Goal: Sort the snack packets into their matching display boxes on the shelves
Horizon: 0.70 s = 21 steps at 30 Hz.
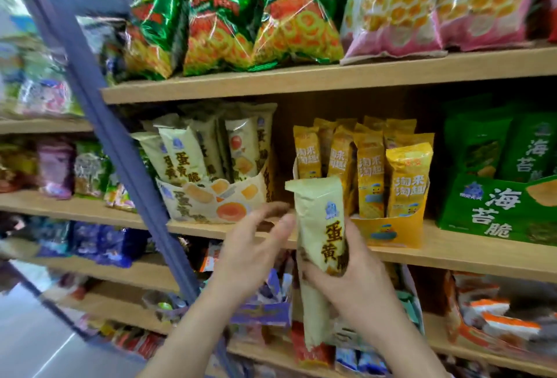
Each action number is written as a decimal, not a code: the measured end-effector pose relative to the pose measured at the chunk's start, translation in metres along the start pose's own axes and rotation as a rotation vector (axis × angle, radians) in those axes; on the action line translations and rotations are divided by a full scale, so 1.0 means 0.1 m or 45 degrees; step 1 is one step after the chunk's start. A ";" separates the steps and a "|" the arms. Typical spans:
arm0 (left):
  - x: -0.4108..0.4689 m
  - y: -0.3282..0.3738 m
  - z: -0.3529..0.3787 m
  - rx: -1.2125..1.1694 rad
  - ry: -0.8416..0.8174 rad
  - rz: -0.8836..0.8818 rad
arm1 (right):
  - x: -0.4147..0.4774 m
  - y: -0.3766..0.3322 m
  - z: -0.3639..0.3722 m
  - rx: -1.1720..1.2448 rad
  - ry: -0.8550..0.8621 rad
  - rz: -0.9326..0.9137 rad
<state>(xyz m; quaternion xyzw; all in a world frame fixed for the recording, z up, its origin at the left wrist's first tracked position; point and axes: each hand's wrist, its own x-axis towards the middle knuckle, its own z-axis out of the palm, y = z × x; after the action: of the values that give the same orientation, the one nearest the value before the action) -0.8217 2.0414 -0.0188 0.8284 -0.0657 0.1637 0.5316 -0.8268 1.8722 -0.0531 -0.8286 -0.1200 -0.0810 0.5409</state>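
Two bare hands are raised before the middle shelf (467,257). The right hand (361,275) has its fingers (315,279) curled round the lower part of a cream packet (319,220), which stands upright above them with its crimped top tilted a little leftward. The left hand (250,248) is just to the left of that packet, its fingers (272,211) straight, spread and blurred, holding nothing; whether their tips touch the packet I cannot tell. Up and to the left of the left fingers sits the cream display box (211,201), filled with upright packets of the same cream print. Just behind the right fingers, and a little to their right, stands the yellow display box (388,234) holding yellow packets (408,178). Farther right of the right fingers is a green display box (497,211). Above all the fingers, the upper shelf (271,82) carries green crisp bags (223,21) and pink bags (422,6).
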 end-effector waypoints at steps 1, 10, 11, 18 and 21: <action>0.10 -0.07 -0.11 0.122 0.083 0.038 | 0.05 -0.01 0.00 0.080 -0.018 0.026; 0.75 -0.56 -0.80 1.171 0.074 -0.080 | 0.38 -0.33 0.07 0.319 0.024 -0.023; 0.73 -0.55 -0.83 1.189 0.073 -0.070 | 0.41 -0.39 0.09 0.345 0.032 -0.051; 0.52 -0.63 -1.20 1.201 0.026 0.256 | 0.78 -1.02 0.41 0.541 0.293 -0.296; 0.53 -0.68 -1.35 1.076 0.027 0.383 | 0.97 -1.34 0.61 0.531 0.465 -0.433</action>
<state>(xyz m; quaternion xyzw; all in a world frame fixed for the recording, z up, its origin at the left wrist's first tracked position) -0.7799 2.1959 -0.0075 0.9524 -0.1075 0.2600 0.1173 -0.7724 1.9902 0.0655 -0.6397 -0.1717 -0.2911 0.6903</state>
